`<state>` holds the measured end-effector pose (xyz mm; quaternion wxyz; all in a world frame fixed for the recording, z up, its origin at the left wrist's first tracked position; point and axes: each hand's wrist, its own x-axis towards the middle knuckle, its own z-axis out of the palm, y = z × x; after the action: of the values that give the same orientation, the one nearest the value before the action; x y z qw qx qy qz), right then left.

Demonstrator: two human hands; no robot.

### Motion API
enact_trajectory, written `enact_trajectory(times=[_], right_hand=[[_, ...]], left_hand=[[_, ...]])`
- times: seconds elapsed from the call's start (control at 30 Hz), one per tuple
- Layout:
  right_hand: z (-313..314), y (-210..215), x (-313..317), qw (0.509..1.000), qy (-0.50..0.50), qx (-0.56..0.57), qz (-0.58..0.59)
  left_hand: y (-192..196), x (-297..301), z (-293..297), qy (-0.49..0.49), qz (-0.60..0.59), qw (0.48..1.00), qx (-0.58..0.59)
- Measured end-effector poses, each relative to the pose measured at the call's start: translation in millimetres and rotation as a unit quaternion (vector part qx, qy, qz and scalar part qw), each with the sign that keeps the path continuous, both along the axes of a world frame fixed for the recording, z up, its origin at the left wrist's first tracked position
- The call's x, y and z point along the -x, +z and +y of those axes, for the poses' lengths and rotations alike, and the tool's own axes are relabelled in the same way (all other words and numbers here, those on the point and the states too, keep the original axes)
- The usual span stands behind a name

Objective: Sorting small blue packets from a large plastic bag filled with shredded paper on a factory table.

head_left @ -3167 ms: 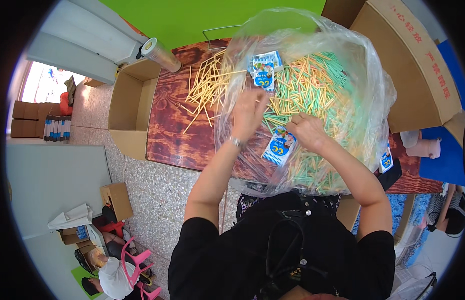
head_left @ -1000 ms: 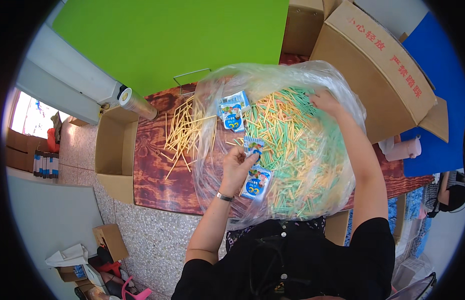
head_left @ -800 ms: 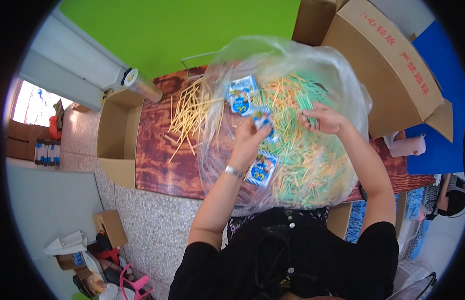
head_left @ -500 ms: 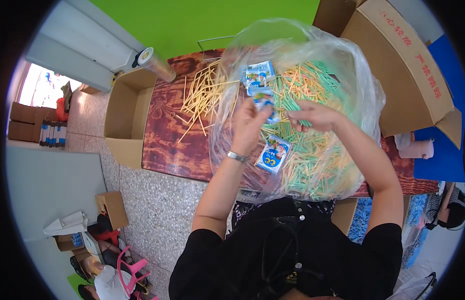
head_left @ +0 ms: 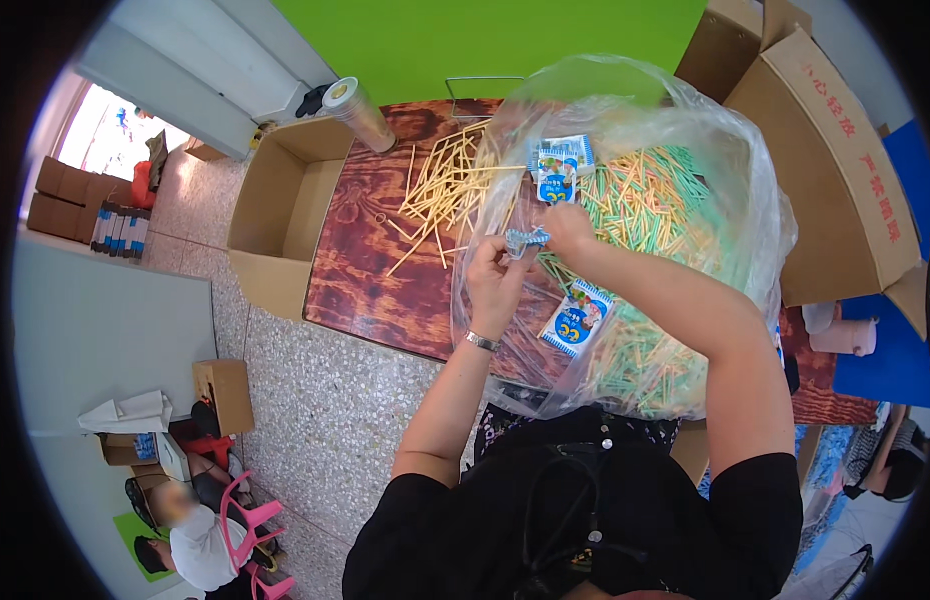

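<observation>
In front of me, my left hand [head_left: 495, 290] pinches a small blue-and-white packet [head_left: 523, 240] between thumb and fingers. My right hand [head_left: 570, 230] is closed against the packet's right side; its fingertips and anything in them are hidden. Around both hands lies a large clear plastic bag [head_left: 755, 190], spread open and full of thin green, orange and pale sticks [head_left: 645, 200]. Another blue-and-white packet [head_left: 577, 318] lies on the bag below the hands. Just beyond my right hand are a similar packet [head_left: 556, 178] and a paler one [head_left: 589, 152], overlapping.
Loose yellowish sticks [head_left: 445, 185] lie on the reddish wooden table [head_left: 355, 285]. An open carton [head_left: 285, 200] and a clear cylindrical container [head_left: 360, 115] stand left. A large carton [head_left: 825, 170] and a pinkish cup [head_left: 845, 337] are right. A person [head_left: 200, 545] sits lower left.
My right hand, which held green sticks above the pile, has moved left against the packet in my left hand. The packet has turned edge-on. The whole view has shifted slightly.
</observation>
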<state>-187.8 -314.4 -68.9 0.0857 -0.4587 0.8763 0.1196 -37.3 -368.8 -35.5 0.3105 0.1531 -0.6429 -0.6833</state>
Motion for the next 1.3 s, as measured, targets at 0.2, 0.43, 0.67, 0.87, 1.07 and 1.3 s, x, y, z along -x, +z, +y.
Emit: enact_trajectory(times=[0.2, 0.43, 0.67, 0.87, 1.07, 1.3], right_hand=[[61, 134, 35, 0.985, 0.127, 0.072, -0.091], [78, 204, 24, 0.916, 0.233, 0.127, -0.301], [88, 186, 40, 0.816, -0.010, 0.101, -0.568], [114, 136, 65, 0.989, 0.086, -0.112, -0.037], [99, 202, 25, 0.929, 0.134, 0.132, -0.319], [92, 206, 9, 0.930, 0.220, 0.111, -0.271]], left_hand=[[-4, 1, -8, 0.082, -0.038, 0.953, 0.288], [-3, 9, 3, 0.087, -0.033, 0.954, 0.285], [-2, 10, 7, 0.015, -0.006, 0.995, 0.100], [-6, 9, 2, -0.081, -0.002, 0.996, 0.048], [7, 11, 12, 0.012, -0.012, 0.974, 0.226], [17, 14, 18, 0.048, -0.003, 0.959, 0.279]])
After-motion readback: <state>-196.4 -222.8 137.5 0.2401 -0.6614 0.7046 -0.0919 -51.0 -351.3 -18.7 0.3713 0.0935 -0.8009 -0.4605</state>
